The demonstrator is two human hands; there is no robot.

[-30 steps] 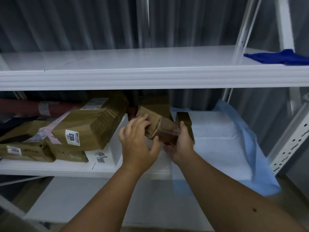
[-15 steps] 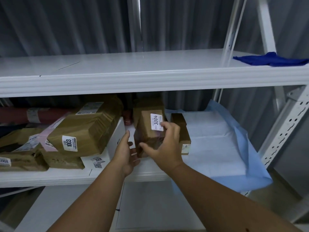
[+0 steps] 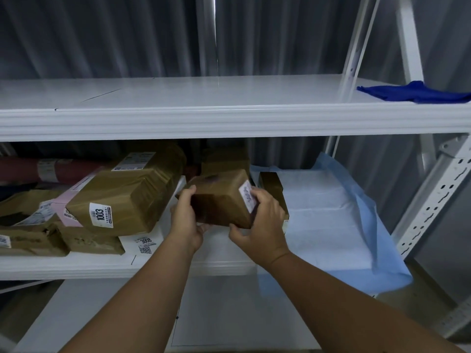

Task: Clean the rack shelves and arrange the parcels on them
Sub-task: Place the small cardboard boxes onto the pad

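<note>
Fingers of the left hand (image 3: 187, 220) curl over the left end of a small brown box (image 3: 221, 200); the right hand (image 3: 260, 225) clamps the right end, fingertips by its white label, thumb underneath. Both hands closed on it.

Box sits at frame centre, lifted just clear of the middle shelf (image 3: 178, 266), tilted, label end toward the right.

Handling, as a guess: light, stiff cardboard wrapped in glossy tape, so likely a bit slick. Gripping the two ends, as now, looks the sound hold; the taped faces offer less purchase.

Just behind and right of it, another small brown box (image 3: 271, 187) stands on edge. Left of centre, a larger taped parcel (image 3: 127, 197) marked 1003 lies on a white box (image 3: 145, 240), with more parcels stacked toward the left edge. Tight there.

Open room: right of centre, a pale blue sheet (image 3: 331, 225) covers the shelf and droops over its front lip. Upper shelf (image 3: 204, 118) is bare but for a dark blue cloth (image 3: 413, 94) at upper right. Its front edge hangs low over the box; lift outward before up.
</note>
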